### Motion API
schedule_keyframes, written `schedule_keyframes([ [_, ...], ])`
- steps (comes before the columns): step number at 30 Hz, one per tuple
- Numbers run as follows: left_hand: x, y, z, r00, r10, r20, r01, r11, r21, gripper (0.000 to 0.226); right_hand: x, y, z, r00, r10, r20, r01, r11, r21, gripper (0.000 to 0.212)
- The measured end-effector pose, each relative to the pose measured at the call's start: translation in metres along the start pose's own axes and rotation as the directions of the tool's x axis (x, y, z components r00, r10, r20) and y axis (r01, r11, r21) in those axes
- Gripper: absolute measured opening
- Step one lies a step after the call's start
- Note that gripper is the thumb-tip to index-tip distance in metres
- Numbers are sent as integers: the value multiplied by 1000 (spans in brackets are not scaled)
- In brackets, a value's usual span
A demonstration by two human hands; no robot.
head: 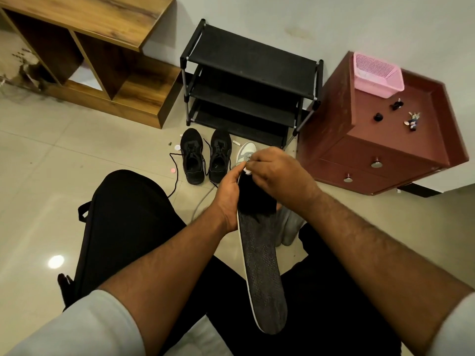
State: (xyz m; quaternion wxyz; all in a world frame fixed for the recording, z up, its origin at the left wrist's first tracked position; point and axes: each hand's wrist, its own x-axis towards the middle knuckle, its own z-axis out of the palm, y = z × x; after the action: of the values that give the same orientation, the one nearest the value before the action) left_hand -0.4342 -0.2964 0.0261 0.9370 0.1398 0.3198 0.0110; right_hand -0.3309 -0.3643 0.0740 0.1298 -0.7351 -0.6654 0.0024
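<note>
Black insole (259,265) lies in left hand (227,197), right fingers (258,160) pinching its tip.

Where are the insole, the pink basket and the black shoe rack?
insole (262,265), head view, on its dotted grey middle.
pink basket (377,86), head view, on its front outer wall.
black shoe rack (252,57), head view, on its bare top shelf.

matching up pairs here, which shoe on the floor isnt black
The grey and white sneaker, rightmost of the three by the shoe rack and partly hidden behind the right hand. The two sneakers to its left are black.
</note>
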Motion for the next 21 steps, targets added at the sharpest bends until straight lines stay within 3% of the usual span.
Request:
schedule_keyframes([
  [3, 3, 0, -3, 1000, 14, 4, -14, 1000, 14, 54, 0, 0, 0, 998, -51, 33, 51, 999, 13, 23],
  [7, 4, 2, -3, 998, 37, 41, -38, 999, 14, 51, -3, 18, -8, 995, 95, -29, -95, 995, 8, 13],
  [12, 9, 10, -9, 991, 134, 0, -134, 990, -35, 50, -23, 16, -1, 996, 85, 15, -86, 994, 61, 13],
  [15, 9, 13, -10, 991, 128, 32, -128, 992, 3, 63, -32, 8, 1, 994, 86, 61, -91, 993, 78, 14],
  [21, 7, 5, -5, 991, 60, 117, -60, 998, 2, 53, -1, 19, -13, 987, 157, -14, -157, 988, 8, 9],
])
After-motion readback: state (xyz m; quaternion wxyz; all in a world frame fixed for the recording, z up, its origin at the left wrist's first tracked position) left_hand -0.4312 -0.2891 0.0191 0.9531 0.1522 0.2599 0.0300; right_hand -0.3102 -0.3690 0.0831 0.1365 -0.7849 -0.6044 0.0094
